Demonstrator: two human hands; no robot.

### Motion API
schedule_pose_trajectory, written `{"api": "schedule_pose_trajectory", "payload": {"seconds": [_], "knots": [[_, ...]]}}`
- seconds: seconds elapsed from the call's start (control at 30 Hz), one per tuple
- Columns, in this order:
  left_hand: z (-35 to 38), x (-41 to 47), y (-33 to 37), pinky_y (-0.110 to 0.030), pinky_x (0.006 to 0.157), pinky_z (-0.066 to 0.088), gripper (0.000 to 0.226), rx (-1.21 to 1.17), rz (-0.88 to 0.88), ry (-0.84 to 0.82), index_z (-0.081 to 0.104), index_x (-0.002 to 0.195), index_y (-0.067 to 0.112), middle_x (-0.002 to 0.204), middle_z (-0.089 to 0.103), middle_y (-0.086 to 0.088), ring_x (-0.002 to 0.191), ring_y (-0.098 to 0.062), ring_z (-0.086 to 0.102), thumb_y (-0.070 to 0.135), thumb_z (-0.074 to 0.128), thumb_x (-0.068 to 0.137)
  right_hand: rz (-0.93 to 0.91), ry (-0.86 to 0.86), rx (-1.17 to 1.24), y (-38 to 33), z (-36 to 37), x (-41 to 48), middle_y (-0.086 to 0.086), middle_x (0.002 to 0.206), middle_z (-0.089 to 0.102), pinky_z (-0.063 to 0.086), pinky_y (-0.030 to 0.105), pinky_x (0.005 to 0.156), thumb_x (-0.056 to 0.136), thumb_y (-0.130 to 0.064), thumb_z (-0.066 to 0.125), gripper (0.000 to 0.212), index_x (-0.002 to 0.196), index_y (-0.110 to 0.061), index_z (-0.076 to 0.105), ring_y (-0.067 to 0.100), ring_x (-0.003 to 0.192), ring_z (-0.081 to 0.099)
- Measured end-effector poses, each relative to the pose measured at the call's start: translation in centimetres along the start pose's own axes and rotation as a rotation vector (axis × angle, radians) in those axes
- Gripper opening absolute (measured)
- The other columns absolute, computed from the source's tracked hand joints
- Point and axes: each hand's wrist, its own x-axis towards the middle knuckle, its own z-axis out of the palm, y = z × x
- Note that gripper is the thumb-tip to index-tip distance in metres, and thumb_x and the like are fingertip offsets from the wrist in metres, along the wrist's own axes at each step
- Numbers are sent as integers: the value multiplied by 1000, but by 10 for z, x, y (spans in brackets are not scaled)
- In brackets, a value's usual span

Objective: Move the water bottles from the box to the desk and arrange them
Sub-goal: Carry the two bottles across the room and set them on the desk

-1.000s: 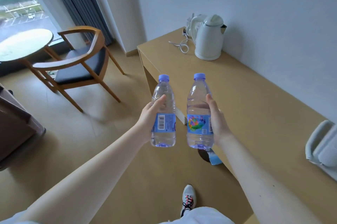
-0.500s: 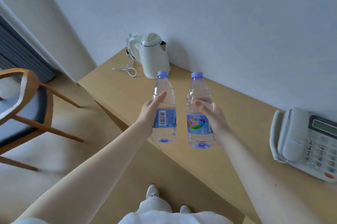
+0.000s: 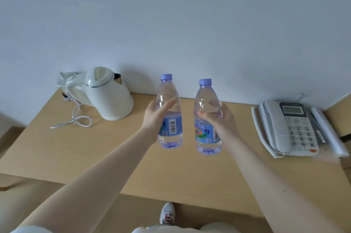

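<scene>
Pale blue-grey wall [image 3: 171, 24] fills the upper half of the view, and a light wooden desk [image 3: 95, 156] runs along its foot. On the far left of the desk stands a white electric kettle [image 3: 108, 96], its white cord [image 3: 76, 120] looped on the wood just to its left. On the far right lies a white telephone [image 3: 290, 128] with its handset in the cradle, and just beyond it a long white item, too blurred to name.

Both arms reach forward over the middle of the desk. The left hand [image 3: 153, 117] grips the left bottle [image 3: 171, 128] at mid-height, thumb across the near side and fingers [image 3: 167, 104] curled round the clear body above the blue label with its barcode. The right hand [image 3: 222, 120] holds the right bottle [image 3: 206, 134] the same way, fingers wrapped round the body just above a colourful label.

Both bottles are upright, clear, full of water and topped with pale purple caps. They stand side by side, apart, between kettle and telephone. Whether their bases touch the desk or hang just above it cannot be told.

At the near edge, below the desk, a white shoe [image 3: 167, 213] with red laces shows on the floor.
</scene>
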Motion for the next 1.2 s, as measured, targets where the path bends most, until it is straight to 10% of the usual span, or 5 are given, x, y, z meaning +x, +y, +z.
{"api": "schedule_pose_trajectory", "payload": {"seconds": [0.37, 0.63, 1.2], "knots": [[40, 68, 19, -28, 66, 52, 61, 416, 159, -180, 51, 99, 29, 92, 66, 5, 84, -11, 66, 49, 78, 48, 6, 301, -64, -3, -16, 32, 6, 96, 71, 54, 36, 75, 59, -25, 90, 57, 104, -18, 55, 20, 88, 70], [104, 97, 11, -39, 80, 55, 46, 555, 277, -159, 61, 100, 19, 108, 60, 0, 93, -13, 61, 35, 85, 64, 6, 401, -76, 7, -63, 72, -11, 93, 68, 46, 15, 63, 47, -34, 82, 66, 108, -24, 57, -4, 75, 64], [186, 111, -17, 1, 55, 37, 37, 607, 260, -132, 56, 82, 37, 96, 49, 12, 79, 3, 53, 21, 85, 67, 19, 408, -132, 32, -136, 121, -12, 94, 65, 46, 9, 63, 61, -10, 88, 56, 106, -26, 57, -2, 80, 61]]}}
